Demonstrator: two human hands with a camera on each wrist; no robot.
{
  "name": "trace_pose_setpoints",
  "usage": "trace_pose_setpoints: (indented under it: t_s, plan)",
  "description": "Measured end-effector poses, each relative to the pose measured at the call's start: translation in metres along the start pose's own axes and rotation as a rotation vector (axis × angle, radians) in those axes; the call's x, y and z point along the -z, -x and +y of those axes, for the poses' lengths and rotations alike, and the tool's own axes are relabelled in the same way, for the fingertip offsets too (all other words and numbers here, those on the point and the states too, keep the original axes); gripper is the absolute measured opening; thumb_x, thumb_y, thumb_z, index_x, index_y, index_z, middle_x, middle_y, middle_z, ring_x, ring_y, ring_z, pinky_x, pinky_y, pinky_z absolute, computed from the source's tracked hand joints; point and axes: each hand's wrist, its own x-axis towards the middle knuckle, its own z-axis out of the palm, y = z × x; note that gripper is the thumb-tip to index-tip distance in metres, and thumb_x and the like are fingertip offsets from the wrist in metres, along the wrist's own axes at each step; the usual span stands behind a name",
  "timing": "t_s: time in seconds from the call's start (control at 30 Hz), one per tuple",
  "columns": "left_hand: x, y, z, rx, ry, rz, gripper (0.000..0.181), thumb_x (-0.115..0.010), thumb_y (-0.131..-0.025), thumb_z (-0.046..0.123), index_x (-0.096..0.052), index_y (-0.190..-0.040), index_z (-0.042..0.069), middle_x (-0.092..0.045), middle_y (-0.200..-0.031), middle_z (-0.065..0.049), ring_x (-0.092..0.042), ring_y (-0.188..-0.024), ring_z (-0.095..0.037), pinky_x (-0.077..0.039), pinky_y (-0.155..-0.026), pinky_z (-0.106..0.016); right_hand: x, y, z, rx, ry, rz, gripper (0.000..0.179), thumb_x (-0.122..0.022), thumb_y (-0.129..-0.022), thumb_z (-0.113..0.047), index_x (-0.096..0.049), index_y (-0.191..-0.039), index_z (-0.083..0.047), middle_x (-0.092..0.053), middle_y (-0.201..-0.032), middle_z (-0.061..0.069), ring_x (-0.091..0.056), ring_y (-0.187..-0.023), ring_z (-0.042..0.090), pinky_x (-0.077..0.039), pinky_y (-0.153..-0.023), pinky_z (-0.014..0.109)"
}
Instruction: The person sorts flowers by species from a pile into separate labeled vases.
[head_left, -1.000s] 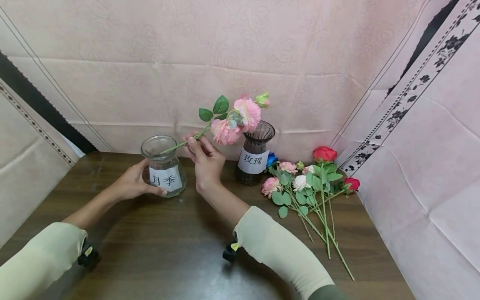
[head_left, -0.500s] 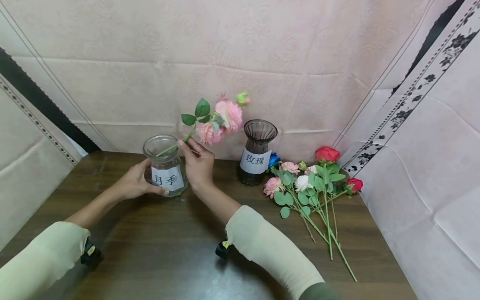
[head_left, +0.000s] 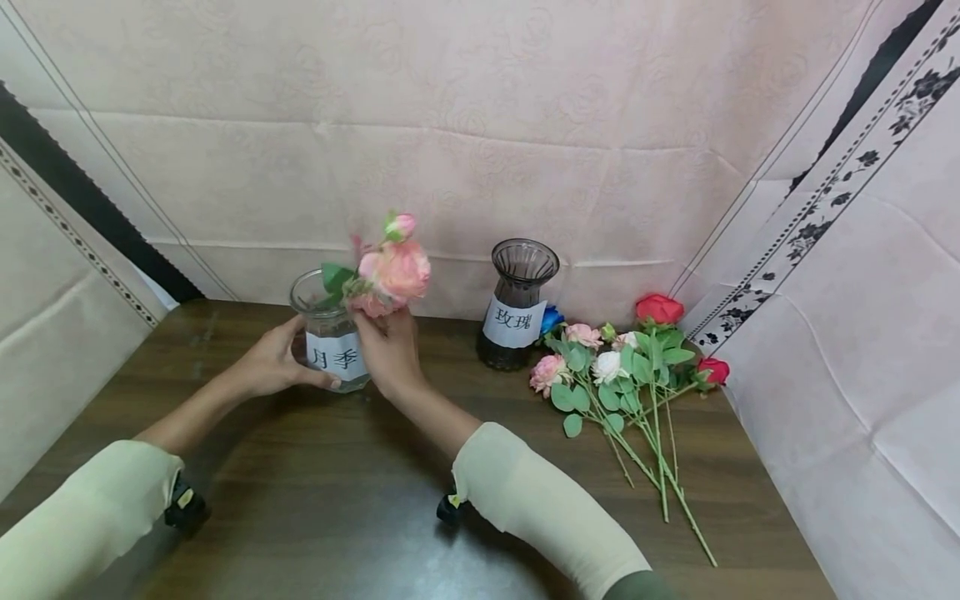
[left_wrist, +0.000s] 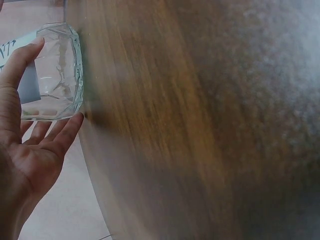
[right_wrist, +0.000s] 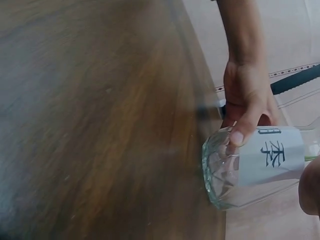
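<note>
My left hand (head_left: 270, 362) grips a clear glass vase (head_left: 333, 354) with a white paper label, its thumb across the front low on the glass. In the left wrist view, the fingers wrap under the faceted base of the vase (left_wrist: 60, 75). At the vase's right side, my right hand (head_left: 392, 354) holds a pink artificial flower (head_left: 397, 271) by its stem, blooms just above the fingers and green leaves over the vase mouth. A bit of green stem shows inside the neck in the right wrist view, beside the edge of my right hand (right_wrist: 311, 192).
A dark ribbed glass vase (head_left: 517, 321) with its own label stands to the right. Beside it, several loose flowers lie on the brown table (head_left: 315, 500): a red rose (head_left: 660, 309), a white bloom (head_left: 607, 367), pink ones and a blue one (head_left: 551, 318). Pale cloth hangs behind.
My right hand has moved left against the vase, and the pink flower has swung left and more upright, its leaves now at the vase mouth. My left hand keeps its hold.
</note>
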Motion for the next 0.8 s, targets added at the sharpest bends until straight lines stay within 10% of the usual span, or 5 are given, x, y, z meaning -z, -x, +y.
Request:
trace_pose_setpoints:
  t_s: [0.3, 0.8]
  plan:
    - [0.0, 0.001, 0.001, -0.014, 0.027, 0.001, 0.114, -0.102, -0.085, 0.028, -0.033, -0.172, 0.002, -0.067, -0.15, -0.027, -0.066, -0.139, -0.047, -0.054, -0.116, -0.062, 0.012, 0.01, 0.008, -0.083, 0.007, -0.091, 0.032, -0.08, -0.107, -0.022, -0.076, -0.136, -0.01, -0.08, -0.139, 0.008, -0.078, -0.126, 0.016, -0.062, -0.104, 0.023]
    - [0.0, 0.001, 0.001, -0.005, 0.02, 0.005, 0.108, -0.103, -0.084, 0.03, -0.04, -0.166, -0.001, -0.067, -0.149, -0.027, -0.065, -0.141, -0.049, -0.054, -0.116, -0.063, 0.063, 0.011, 0.033, -0.281, 0.102, -0.095, 0.026, -0.079, -0.103, -0.012, -0.086, -0.129, -0.01, -0.087, -0.123, 0.009, -0.082, -0.102, 0.014, -0.066, -0.088, 0.025]
